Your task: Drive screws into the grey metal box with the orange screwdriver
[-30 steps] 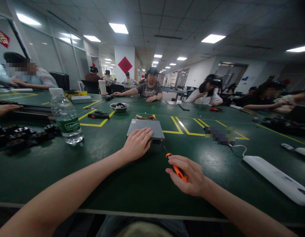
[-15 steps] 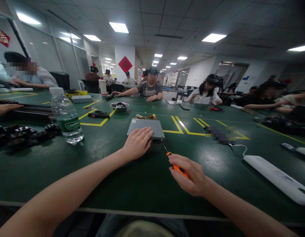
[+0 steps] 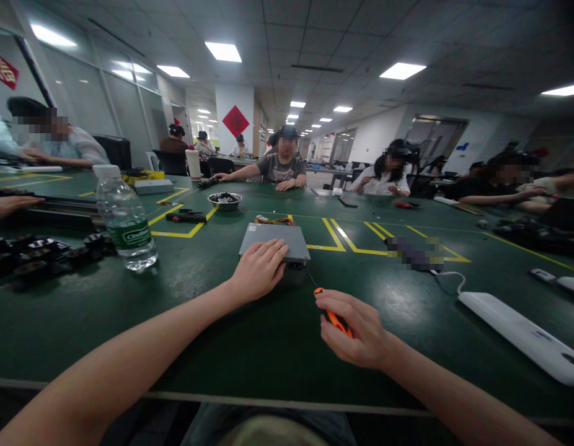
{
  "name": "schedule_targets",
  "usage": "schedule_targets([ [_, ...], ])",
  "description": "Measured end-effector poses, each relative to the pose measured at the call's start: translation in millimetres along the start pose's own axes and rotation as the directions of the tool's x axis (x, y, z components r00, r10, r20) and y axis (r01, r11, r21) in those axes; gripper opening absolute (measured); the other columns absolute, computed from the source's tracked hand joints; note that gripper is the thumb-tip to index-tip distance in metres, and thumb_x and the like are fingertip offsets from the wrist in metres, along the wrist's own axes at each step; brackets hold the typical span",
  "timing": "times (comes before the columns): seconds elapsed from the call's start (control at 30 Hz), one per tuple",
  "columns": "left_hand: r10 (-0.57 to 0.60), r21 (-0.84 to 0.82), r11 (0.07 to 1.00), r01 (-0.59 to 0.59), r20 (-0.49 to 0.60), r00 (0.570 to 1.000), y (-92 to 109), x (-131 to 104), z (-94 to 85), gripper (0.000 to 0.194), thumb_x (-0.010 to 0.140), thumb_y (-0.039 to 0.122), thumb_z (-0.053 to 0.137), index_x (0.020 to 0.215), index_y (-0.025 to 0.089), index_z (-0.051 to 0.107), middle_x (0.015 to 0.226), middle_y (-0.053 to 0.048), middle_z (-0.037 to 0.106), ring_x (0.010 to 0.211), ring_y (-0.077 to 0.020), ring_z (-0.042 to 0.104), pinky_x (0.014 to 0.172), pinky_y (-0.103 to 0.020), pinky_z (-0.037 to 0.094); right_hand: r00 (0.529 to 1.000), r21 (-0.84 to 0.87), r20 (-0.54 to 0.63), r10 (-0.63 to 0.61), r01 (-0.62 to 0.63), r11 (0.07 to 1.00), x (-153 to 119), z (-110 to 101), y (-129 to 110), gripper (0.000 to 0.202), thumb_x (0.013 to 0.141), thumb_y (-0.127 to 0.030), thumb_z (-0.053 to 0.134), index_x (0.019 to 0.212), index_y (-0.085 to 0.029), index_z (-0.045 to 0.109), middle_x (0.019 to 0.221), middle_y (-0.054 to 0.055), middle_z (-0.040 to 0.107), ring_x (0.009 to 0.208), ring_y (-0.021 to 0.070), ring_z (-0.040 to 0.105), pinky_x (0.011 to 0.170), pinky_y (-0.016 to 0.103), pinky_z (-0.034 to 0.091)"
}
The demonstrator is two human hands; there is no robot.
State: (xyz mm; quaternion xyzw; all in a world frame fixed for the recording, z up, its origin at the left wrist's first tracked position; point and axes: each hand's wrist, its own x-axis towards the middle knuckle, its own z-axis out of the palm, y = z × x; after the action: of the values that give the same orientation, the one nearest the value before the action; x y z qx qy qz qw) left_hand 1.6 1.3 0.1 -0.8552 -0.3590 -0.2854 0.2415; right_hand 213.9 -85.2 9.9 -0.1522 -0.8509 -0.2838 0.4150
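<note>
A grey rectangular metal box (image 3: 294,241) sat on the flat green table (image 3: 222,365), ahead and left of the right hand (image 3: 356,325), which gripped an orange-and-black-handled screwdriver (image 3: 337,321) slanting forward-left toward the box's near right corner. The nearer left hand (image 3: 260,267) lay flat atop it, fingers extended. The box's long axis seemed crosswise, its black socket (image 3: 295,266) facing the near side.

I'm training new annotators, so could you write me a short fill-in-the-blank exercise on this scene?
1. The hand resting on the gray metal box is the ____ one.
2. The right hand holds a screwdriver coloured black and ____.
3. The lines on the table are ____.
4. The label on the plastic bottle is ____.

Missing words: left; orange; yellow; green.
</note>
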Motion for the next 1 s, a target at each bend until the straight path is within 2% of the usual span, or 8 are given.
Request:
schedule_targets([
  [0.1,0.003,-0.003,1.0,-0.003,-0.012,1.0,0.0,-0.5,0.6,0.037,0.089,0.025,0.038,0.123,0.012,0.05,0.128,-0.013,0.053,0.117,-0.0243,0.049,0.094,-0.04,0.039,0.999,0.015,-0.036,0.018,-0.017,1.0,-0.9,0.3,-1.1,0.009,0.075,-0.008,0.058,0.077,-0.017,0.055,0.081,0.005,0.063,0.081,0.0177,0.064,0.073,0.03,0.059],
  [0.23,-0.001,-0.009,1.0,0.0,-0.018,1.0,-0.2,-0.8,1.8,0.038,0.089,0.025,0.039,0.123,0.013,0.049,0.128,-0.013,0.052,0.117,-0.0243,0.049,0.094,-0.04,0.039,0.997,0.071,-0.028,0.075,-0.073,0.995,-0.5,-1.2,-0.8,0.015,0.077,-0.011,0.057,0.092,-0.012,0.054,0.079,0.006,0.062,0.075,0.0159,0.065,0.067,0.025,0.06],
  [0.37,-0.001,-0.008,1.0,0.001,-0.015,1.0,0.1,-0.3,1.2,0.037,0.089,0.024,0.039,0.123,0.012,0.049,0.128,-0.013,0.053,0.118,-0.0243,0.049,0.095,-0.04,0.038,0.992,0.035,-0.022,-0.122,0.123,0.992,-1.0,-1.7,2.2,0.016,0.076,-0.002,0.052,0.088,-0.012,0.054,0.092,0.01,0.059,0.093,0.0207,0.063,0.079,0.034,0.059],
  [0.4,0.0,-0.005,1.0,-0.001,-0.017,1.0,0.2,-0.1,0.8,0.037,0.089,0.024,0.039,0.123,0.012,0.049,0.128,-0.013,0.053,0.117,-0.0243,0.049,0.095,-0.04,0.039,0.991,0.029,-0.017,-0.134,0.135,0.99,-1.3,-1.4,2.8,0.015,0.077,-0.002,0.05,0.086,-0.013,0.054,0.094,0.01,0.058,0.095,0.0207,0.062,0.08,0.035,0.058],
  [0.57,0.01,0.004,1.0,-0.01,-0.013,1.0,0.6,0.3,-1.1,0.037,0.089,0.024,0.038,0.122,0.012,0.05,0.127,-0.013,0.053,0.117,-0.0244,0.05,0.093,-0.039,0.04,0.998,-0.012,-0.039,-0.053,0.052,0.999,-1.9,1.9,1.7,0.013,0.075,-0.005,0.056,0.08,-0.017,0.054,0.088,0.005,0.06,0.087,0.017,0.063,0.077,0.032,0.059],
  [0.73,0.01,-0.002,1.0,-0.01,-0.014,1.0,0.3,-0.2,-0.1,0.038,0.089,0.025,0.039,0.123,0.012,0.048,0.128,-0.013,0.053,0.117,-0.0249,0.049,0.094,-0.04,0.039,0.997,0.004,-0.034,0.071,-0.071,0.997,-4.0,2.9,0.1,0.014,0.077,-0.008,0.055,0.089,-0.015,0.055,0.082,0.005,0.061,0.08,0.015,0.065,0.07,0.023,0.059],
  [0.87,0.011,-0.005,1.0,-0.011,-0.01,1.0,-0.3,-0.5,-0.5,0.039,0.089,0.026,0.038,0.124,0.013,0.047,0.128,-0.013,0.052,0.117,-0.025,0.049,0.094,-0.041,0.039,0.999,0.005,-0.002,-0.048,0.048,0.999,-6.1,1.8,3.3,0.011,0.077,-0.006,0.052,0.079,-0.016,0.055,0.091,0.007,0.06,0.09,0.0181,0.063,0.076,0.029,0.058],
  [1.0,0.01,-0.001,1.0,-0.01,0.004,1.0,-0.6,-0.1,-1.3,0.038,0.089,0.026,0.038,0.123,0.011,0.049,0.128,-0.013,0.053,0.117,-0.0246,0.049,0.094,-0.04,0.039,1.0,-0.012,-0.023,-0.009,0.009,1.0,-7.3,1.5,5.9,0.011,0.074,-0.007,0.057,0.077,-0.017,0.054,0.093,0.007,0.058,0.09,0.0184,0.062,0.073,0.031,0.058],
])
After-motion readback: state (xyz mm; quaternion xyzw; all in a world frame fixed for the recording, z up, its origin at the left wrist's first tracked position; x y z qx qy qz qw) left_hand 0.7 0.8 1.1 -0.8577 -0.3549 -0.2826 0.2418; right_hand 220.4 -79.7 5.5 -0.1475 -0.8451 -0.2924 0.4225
